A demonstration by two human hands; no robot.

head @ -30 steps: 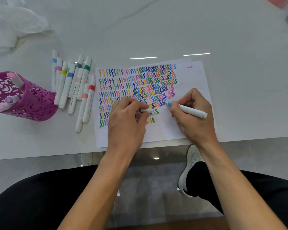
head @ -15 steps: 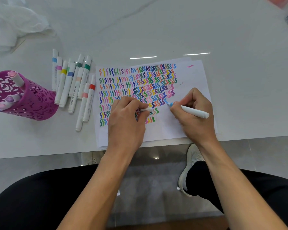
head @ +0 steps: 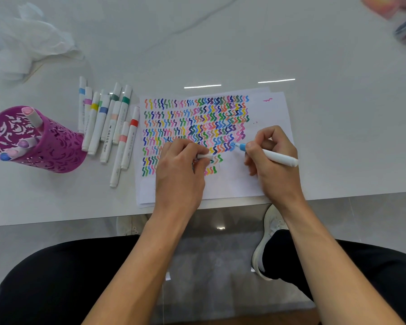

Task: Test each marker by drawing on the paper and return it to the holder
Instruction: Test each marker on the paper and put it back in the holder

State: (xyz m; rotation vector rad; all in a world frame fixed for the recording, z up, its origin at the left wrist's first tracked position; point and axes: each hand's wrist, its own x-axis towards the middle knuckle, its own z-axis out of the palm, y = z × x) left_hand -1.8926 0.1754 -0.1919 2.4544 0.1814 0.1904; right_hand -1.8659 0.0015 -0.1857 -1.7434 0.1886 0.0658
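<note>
A white sheet of paper (head: 270, 109) covered in rows of coloured squiggles lies at the table's front edge. My right hand (head: 271, 165) grips a light blue marker (head: 277, 157), its tip touching the paper at the end of a squiggle row. My left hand (head: 179, 170) rests on the paper and holds the marker's white cap (head: 204, 156) between curled fingers. A purple cut-out holder (head: 52, 146) stands at the left with several markers in it. Between holder and paper lie several capped markers (head: 103, 123) in a loose row.
Crumpled white plastic (head: 26, 45) lies at the back left of the white marble table (head: 220, 43). A blurred pink and dark object (head: 399, 15) sits at the back right corner. My legs and white shoes show below the table edge.
The light blue marker's tip has drawn a short squiggle on the paper, shifting slightly. My left hand stays put with the cap.
</note>
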